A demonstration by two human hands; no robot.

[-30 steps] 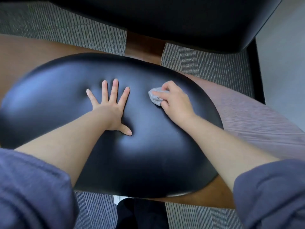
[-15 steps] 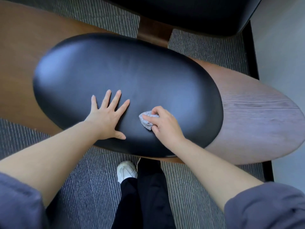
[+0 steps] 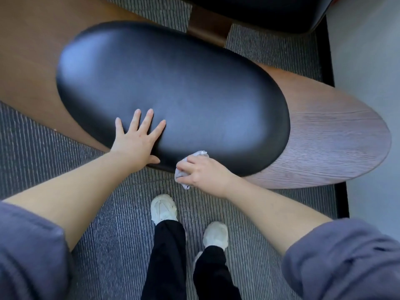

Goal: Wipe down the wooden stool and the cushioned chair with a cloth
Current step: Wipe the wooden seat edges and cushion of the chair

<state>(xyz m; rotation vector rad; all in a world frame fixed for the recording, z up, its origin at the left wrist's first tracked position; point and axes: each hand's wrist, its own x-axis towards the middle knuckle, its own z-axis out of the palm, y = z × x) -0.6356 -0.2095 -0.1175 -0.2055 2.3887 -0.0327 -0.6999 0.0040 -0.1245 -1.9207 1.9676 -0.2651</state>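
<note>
Two bare hands work along the near edge of a black cushioned seat [image 3: 173, 100], an oval pad that sits on a wider wooden base [image 3: 337, 146] whose pale grained surface shows at the right end and whose browner surface runs off to the left. On the left, the left hand [image 3: 135, 142] lies flat on the pad with its fingers spread wide and nothing in it, palm at the near edge and thumb pointing right along that edge. Just to its right, close but apart from it, the right hand [image 3: 200, 171] is curled around a small crumpled grey cloth [image 3: 184, 176], which it presses against the pad's near edge; a tuft of the cloth shows above the knuckles and another hangs below the fingers, over the floor. Both forearms are bare, with grey sleeves [image 3: 346, 260] pushed up near the elbows. Below the hands, two white shoes [image 3: 163, 210] and black trouser legs [image 3: 164, 260] stand on striped grey carpet [image 3: 43, 152]. At the top right, a second black cushioned piece [image 3: 259, 11] on a wooden support [image 3: 208, 27] lies beyond the seat, cut off by the picture's edge.
</note>
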